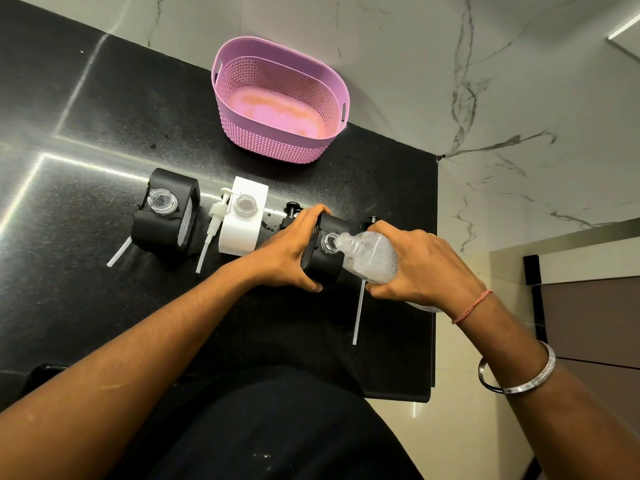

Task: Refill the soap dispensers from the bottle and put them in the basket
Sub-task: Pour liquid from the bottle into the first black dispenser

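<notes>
Left hand (292,249): wrapped around the near black dispenser (325,258), thumb at the front, fingers over the far top edge, holding it upright on the tabletop (86,133).
Right hand (420,263): clasped around the clear bottle (372,256), which is tipped on its side with its neck pointing left.
Bottle mouth: touching the clear round opening on top of the near black dispenser; bubbly clear liquid shows inside the bottle.
White dispenser (244,220): upright just left of the left hand, top opening uncapped.
White pump (214,220): lying on the tabletop against the white dispenser's left side, tube pointing toward the person.
Far black dispenser (166,211): upright at the left end of the row, uncapped; a white tube (119,251) sticks out beside its near left corner.
Another tube (358,313): on the tabletop below the bottle, running toward the person.
Basket (277,98): pink, perforated, nothing in it, well behind the row near the wall.
Right wrist: red thread and a metal bangle (519,375).
</notes>
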